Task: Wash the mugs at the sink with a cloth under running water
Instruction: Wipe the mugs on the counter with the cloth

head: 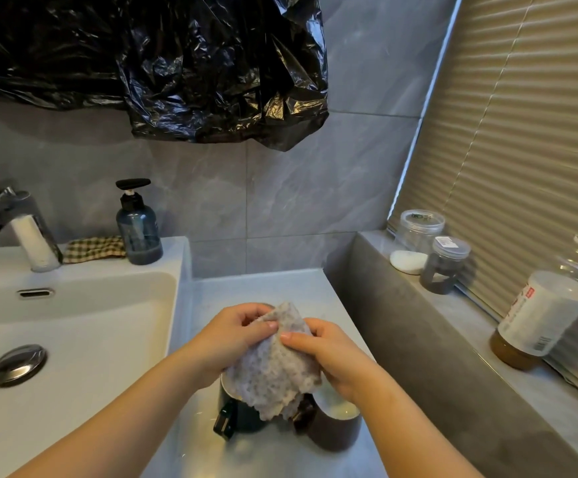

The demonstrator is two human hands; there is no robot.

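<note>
Mugs (242,414) half behind cloth (273,367)

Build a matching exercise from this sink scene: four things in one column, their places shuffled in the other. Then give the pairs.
Things
1. cloth
2. pump bottle
3. drain stopper
4. green mug

Places
A. at the bottom of the basin
B. on the counter, under the hanging cloth
C. pinched between the left hand and the right hand
D. on the sink's back ledge, beside the checked rag

Pairs: 1-C, 2-D, 3-A, 4-B
</note>
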